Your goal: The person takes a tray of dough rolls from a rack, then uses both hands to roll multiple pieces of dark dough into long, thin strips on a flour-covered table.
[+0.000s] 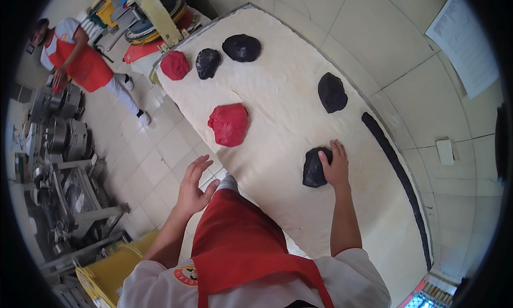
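Near the middle of the pale tabletop (283,121), a black dough-like lump (312,170) is lying against my right hand (336,166); at its 3 o'clock side I am resting my thumb on it, fingers outstretched rather than gripping. At 9 o'clock from it, my left hand (193,189) is hanging beside the table edge, fingers loosely spread. Another black lump (332,93) is sitting at 12 o'clock, and a long black strip (398,170) is running past 3 o'clock, along the wall side. A large red lump (230,125) is lying at 10 o'clock; toward 11, an oval black lump (241,48) and a smaller black lump (208,64) are sitting near a small red lump (175,65). Farther out at 10, a co-worker (91,65) is standing.
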Motion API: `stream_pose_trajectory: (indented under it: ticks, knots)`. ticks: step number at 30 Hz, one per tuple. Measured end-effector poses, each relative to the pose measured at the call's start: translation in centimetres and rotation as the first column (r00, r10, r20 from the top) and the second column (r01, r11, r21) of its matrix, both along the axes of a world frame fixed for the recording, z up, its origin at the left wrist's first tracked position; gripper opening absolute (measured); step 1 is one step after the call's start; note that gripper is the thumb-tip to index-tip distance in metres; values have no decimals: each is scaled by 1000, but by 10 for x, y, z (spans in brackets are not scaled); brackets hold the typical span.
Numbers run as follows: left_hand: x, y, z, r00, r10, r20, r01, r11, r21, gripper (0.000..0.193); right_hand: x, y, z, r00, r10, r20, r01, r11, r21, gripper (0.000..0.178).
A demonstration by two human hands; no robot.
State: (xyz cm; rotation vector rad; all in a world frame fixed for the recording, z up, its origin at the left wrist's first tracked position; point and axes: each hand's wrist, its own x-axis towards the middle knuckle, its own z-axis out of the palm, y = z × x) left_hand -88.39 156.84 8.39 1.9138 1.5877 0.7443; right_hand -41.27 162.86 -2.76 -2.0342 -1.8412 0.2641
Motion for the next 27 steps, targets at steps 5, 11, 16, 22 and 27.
stream_pose_trajectory:
  ticks: [5, 11, 16, 22, 27]
  knots:
    - [-16, 111, -17, 985, -153, 79, 146, 985, 88, 54, -27, -3, 26, 989, -143, -46, 136, 984, -116, 58]
    - [-26, 228, -30, 901, -382, 205, 372, 924, 85, 50, -70, -40, 50, 938, -317, 139, 313, 949, 46, 55]
    - [-26, 291, -16, 821, -550, 150, 537, 835, 122, 49, -129, -75, 90, 843, -518, 145, 518, 854, 40, 81]
    - [34, 334, 1, 641, -753, 149, 730, 658, 184, 51, -169, -42, 42, 737, -636, 228, 675, 705, -217, 109]
    - [101, 343, 4, 502, -849, 164, 804, 528, 271, 53, -228, -50, 46, 823, -497, 275, 562, 783, -267, 109]
